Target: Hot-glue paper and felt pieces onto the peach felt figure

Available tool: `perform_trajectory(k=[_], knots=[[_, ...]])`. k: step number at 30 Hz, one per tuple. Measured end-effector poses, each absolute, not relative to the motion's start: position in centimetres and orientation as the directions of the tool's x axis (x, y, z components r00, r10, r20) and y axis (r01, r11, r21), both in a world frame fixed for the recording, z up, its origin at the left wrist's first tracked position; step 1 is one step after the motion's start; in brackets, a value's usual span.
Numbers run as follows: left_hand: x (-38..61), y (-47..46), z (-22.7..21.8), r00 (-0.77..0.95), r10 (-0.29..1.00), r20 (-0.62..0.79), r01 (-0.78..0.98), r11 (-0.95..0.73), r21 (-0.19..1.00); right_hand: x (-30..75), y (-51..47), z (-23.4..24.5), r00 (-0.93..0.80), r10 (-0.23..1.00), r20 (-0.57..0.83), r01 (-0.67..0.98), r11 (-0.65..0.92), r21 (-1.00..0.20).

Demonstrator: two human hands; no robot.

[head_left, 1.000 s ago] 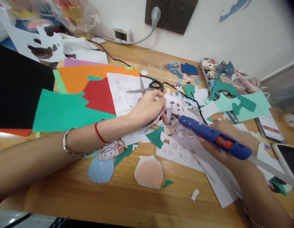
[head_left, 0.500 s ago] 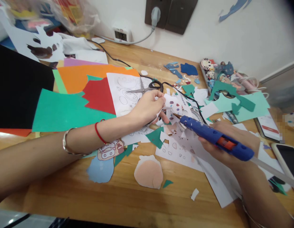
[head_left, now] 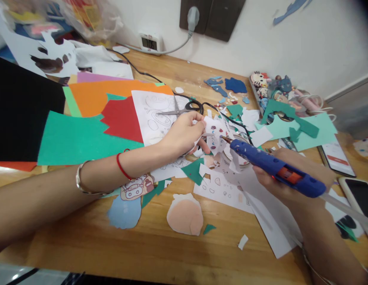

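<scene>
My left hand (head_left: 188,132) pinches a small white paper piece (head_left: 216,136) dotted with dark red and blue spots. In my right hand (head_left: 287,178) is a blue glue gun (head_left: 269,162), its clear glue stick (head_left: 344,208) poking out of the back. The gun's nozzle points left, close to the right side of the spotted paper; whether it touches cannot be made out. Just behind my left hand lie open scissors (head_left: 174,111) on a sheet of line drawings (head_left: 151,118). A peach cutout (head_left: 184,215) rests on the wooden table in front.
Felt sheets in black (head_left: 20,114), green (head_left: 71,138), red (head_left: 121,118) and orange (head_left: 94,95) cover the left side. Paper and green scraps (head_left: 193,171) lie around my hands. Two phones (head_left: 357,198) sit at right. A black cord (head_left: 225,113) crosses behind; a clock (head_left: 150,42) stands at the wall.
My right hand has moved slightly right with the glue gun, drawing the nozzle from the middle of the spotted paper towards its right edge. My left hand keeps its pinch.
</scene>
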State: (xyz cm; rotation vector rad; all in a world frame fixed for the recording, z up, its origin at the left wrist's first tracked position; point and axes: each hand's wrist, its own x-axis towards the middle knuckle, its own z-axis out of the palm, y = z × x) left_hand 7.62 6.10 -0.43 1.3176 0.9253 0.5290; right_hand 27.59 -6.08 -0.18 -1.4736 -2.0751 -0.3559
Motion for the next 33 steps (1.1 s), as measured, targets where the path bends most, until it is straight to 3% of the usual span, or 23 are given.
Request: perform_trajectory(k=[18, 25, 33], knots=[[7.60, 6.12, -0.36, 0.561, 0.784, -0.266, 0.169, 0.206, 0.964, 26.95, -6.44, 0.40, -0.198, 0.843, 0.501, 0.953, 0.285, -0.102], [7.56, 6.06, -0.28, 0.550, 0.788, -0.277, 0.168, 0.221, 0.961, 27.35, -6.44, 0.59, -0.220, 0.832, 0.509, 0.961, 0.275, -0.033], [7.67, 5.95, -0.10, 0.553, 0.785, -0.281, 0.168, 0.225, 0.960, 26.99, -6.35, 0.32, -0.184, 0.837, 0.516, 0.960, 0.265, -0.088]])
